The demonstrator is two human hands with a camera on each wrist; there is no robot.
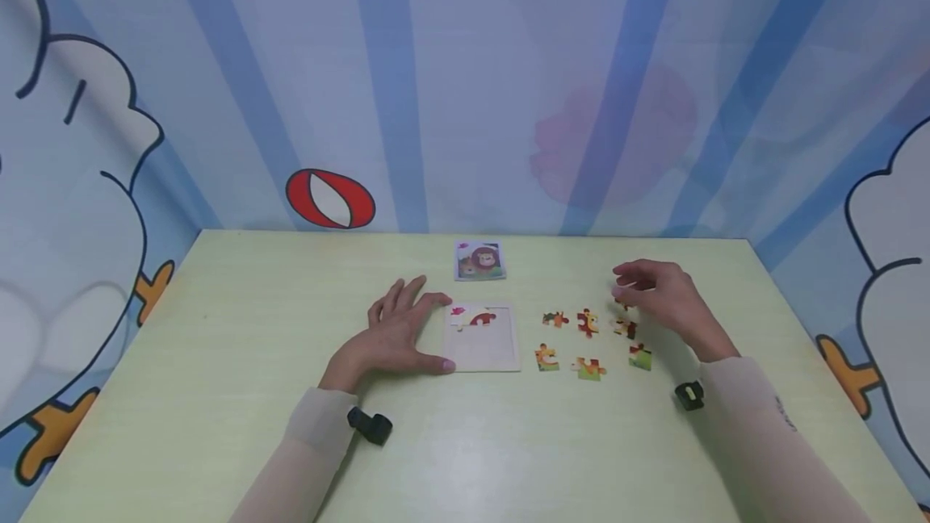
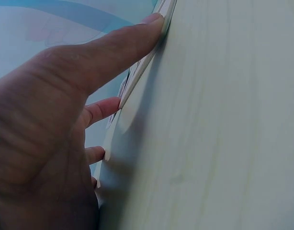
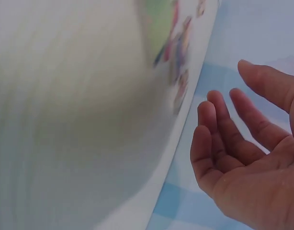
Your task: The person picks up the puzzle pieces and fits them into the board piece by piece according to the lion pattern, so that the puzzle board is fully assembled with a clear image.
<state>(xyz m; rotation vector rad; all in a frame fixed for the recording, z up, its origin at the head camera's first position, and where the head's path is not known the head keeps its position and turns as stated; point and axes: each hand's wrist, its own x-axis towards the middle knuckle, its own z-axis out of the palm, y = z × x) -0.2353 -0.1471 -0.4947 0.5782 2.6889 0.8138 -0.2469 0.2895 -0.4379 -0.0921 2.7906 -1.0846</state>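
L hand [image 1: 395,333] flat, steadying tray [image 1: 483,353] on its left edge. R hand [image 1: 657,293] empty, fingers relaxed, over pieces [image 1: 588,323]. Step: choosing a piece; next needs a pinch.

Pale beige long sleeves, a small black camera strapped at each wrist.

My head camera looks forward and down from above the table [image 1: 218,394], taking in both arms and the striped wall behind. The left wrist view sits very close, low along the tabletop, beside the left hand [image 2: 46,143]. The right wrist view is close on the right hand [image 3: 243,158]. All share the table
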